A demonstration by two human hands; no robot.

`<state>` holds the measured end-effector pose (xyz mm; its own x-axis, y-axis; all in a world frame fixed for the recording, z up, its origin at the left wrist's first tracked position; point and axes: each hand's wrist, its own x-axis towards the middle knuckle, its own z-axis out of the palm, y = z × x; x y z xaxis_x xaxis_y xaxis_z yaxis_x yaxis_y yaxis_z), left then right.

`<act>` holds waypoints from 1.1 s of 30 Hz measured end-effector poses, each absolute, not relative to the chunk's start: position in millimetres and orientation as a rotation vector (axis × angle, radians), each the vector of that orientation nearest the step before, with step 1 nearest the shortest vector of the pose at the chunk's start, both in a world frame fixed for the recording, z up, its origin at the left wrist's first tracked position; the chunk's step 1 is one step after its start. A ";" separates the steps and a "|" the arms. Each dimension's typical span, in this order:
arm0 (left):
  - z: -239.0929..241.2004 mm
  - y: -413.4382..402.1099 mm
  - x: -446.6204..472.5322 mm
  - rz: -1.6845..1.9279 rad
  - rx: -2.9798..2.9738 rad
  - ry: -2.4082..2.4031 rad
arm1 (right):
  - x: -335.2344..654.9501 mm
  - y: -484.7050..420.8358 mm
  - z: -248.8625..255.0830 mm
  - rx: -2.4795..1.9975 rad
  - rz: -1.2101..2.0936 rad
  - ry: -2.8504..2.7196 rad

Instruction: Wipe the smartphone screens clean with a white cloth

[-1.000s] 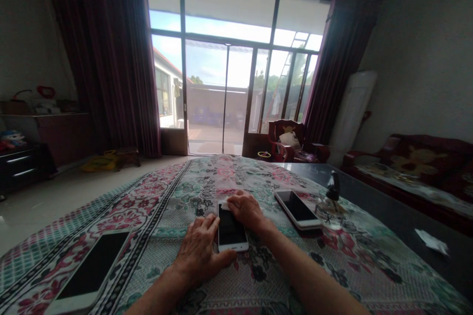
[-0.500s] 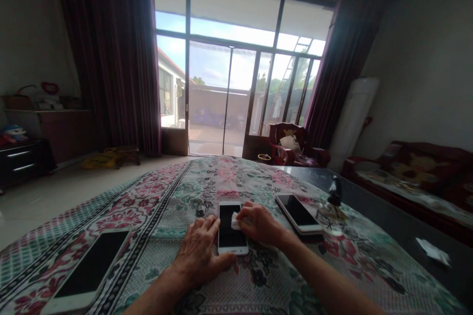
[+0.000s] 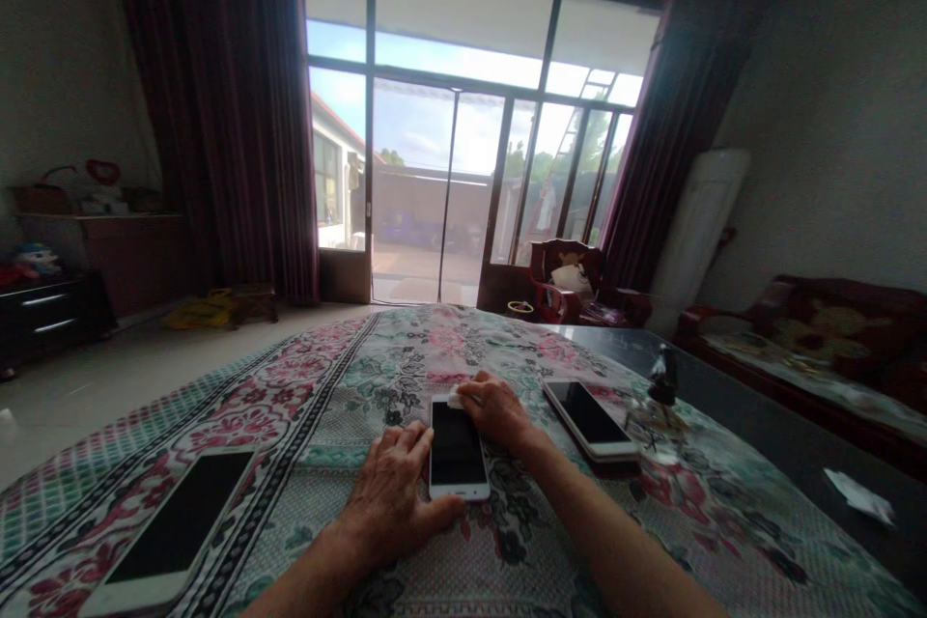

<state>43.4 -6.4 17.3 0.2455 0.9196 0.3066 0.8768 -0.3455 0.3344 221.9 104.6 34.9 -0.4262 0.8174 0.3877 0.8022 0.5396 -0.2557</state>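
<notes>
At the person's twelve o'clock, a wide, dark-framed glass door and window wall (image 3: 463,85) is filling the far side, with long, dark purple cloth curtains (image 3: 224,126) hanging at eleven and one. A white tablecloth printed with pink, green and black flowers (image 3: 369,362) is spreading below, and a glossy dark tabletop (image 3: 768,449) is showing past its right edge. A reddish-brown wooden sofa (image 3: 855,309) is standing at two o'clock, a similar wooden armchair (image 3: 543,282) between twelve and one. The left hand (image 3: 391,488) is lying half spread and loosely open, its fingertips touching the left edge of a white, rectangular smartphone (image 3: 458,449), its thumb beside the lower edge. The right hand (image 3: 498,412) is closing its fingers in a pinch at the phone's upper right corner. That phone is lying flat between the hands. Taking it as the dial's centre, a white, black-screened phone (image 3: 181,521) is lying between eight and nine, and a pale-rimmed, dark-screened phone (image 3: 590,417) near three, perhaps on another flat object, though the dimness is hiding this. Just past it, a clear glass vessel with a black top (image 3: 661,379) is standing. Farther out, a crumpled white paper piece (image 3: 860,496) is lying on the tabletop. The right fingers are gripping a small white wad (image 3: 455,400) against the phone's top.
</notes>
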 end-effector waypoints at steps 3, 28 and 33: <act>15.9 -5.7 43.1 0.705 2.400 1.739 | 215.5 101.8 34.9 -1.308 0.032 -2.315; 15.0 -0.9 35.7 0.880 2.384 1.518 | 194.3 94.8 38.2 -1.339 -0.060 -2.379; 15.2 -0.1 34.8 0.854 2.375 1.536 | 190.6 92.6 37.3 -1.268 -0.044 -2.435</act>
<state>34.8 -0.1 15.2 0.2982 0.8823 0.3641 0.7749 -0.4465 0.4473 190.6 92.6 37.3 -0.5123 0.7813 0.3565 0.7937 0.5893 -0.1510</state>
